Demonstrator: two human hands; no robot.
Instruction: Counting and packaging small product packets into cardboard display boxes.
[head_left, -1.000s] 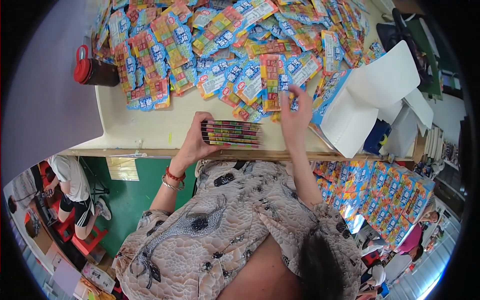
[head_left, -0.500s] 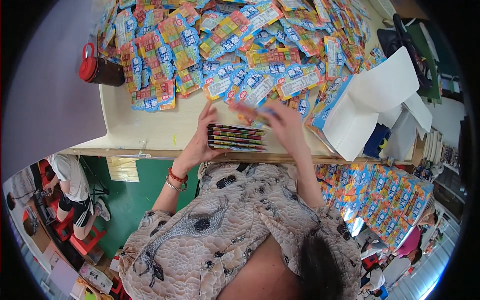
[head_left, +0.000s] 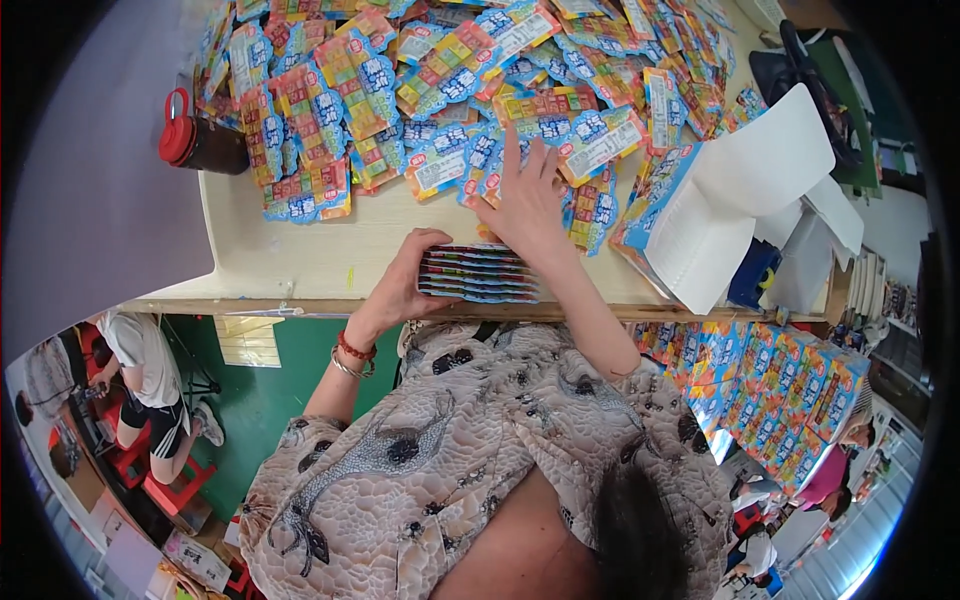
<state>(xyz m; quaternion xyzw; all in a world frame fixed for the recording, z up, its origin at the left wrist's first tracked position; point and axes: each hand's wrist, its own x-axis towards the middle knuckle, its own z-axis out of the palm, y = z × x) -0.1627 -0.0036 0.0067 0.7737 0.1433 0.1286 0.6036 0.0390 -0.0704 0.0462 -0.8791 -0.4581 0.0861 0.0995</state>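
A stack of flat, colourful candy packets (head_left: 480, 275) stands on edge near the table's front edge. My left hand (head_left: 398, 283) is wrapped round its left end, thumb and fingers on opposite sides. Farther up, my right hand (head_left: 532, 205) is open, its fingers stretched over the near edge of a heap of similar packets (head_left: 345, 85). Beneath those fingertips lies a blue and orange packet (head_left: 483, 170), partly covered; whether they touch it I cannot tell. Nothing is visibly gripped in the right hand.
A dark bottle with a red lid (head_left: 176, 140) stands left of the heap. To the right, an opened white paper pad (head_left: 700, 240) lies beside a dark blue object (head_left: 752, 278). Colourful boxes (head_left: 765, 395) are stacked below the table at right. Another person (head_left: 140, 360) sits at lower left.
The blurred packet has left my right hand, which moved up and left from beside the stack to the heap, fingers now spread. The stack looks slightly thicker; my left hand stays on it.
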